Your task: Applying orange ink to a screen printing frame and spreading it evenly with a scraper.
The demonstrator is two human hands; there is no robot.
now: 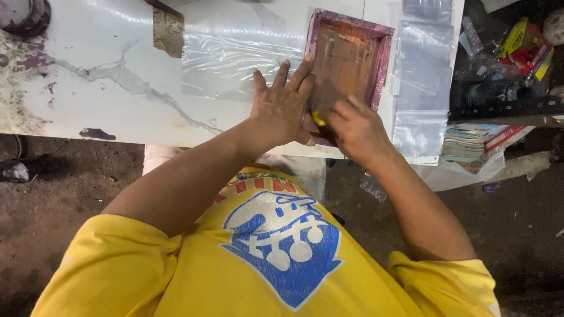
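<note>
Pressing flat on the purple printing frame point(350, 56) at the upper middle, the left hand point(283, 108) could slip and smear while the right hand point(354, 130) grips a yellow scraper point(318, 119).

The bench point(106, 88) has a white, marble-patterned top with grey veins, and purple and dark stains mark its left part and near edge. A clear plastic sheet point(235, 58) lies flat on it near the middle. Just right of that sheet rests a rectangular wooden frame point(351, 56) with purple-stained edges and an orange-brown screen inside. Further right, a row of clear plastic bags point(422, 82) runs from the far edge to the near edge, the nearest one overhanging slightly. A brownish patch point(168, 30) sits at the far side, beside the sheet's corner. A dark round object point(24, 14) stands at the far left corner.
</note>
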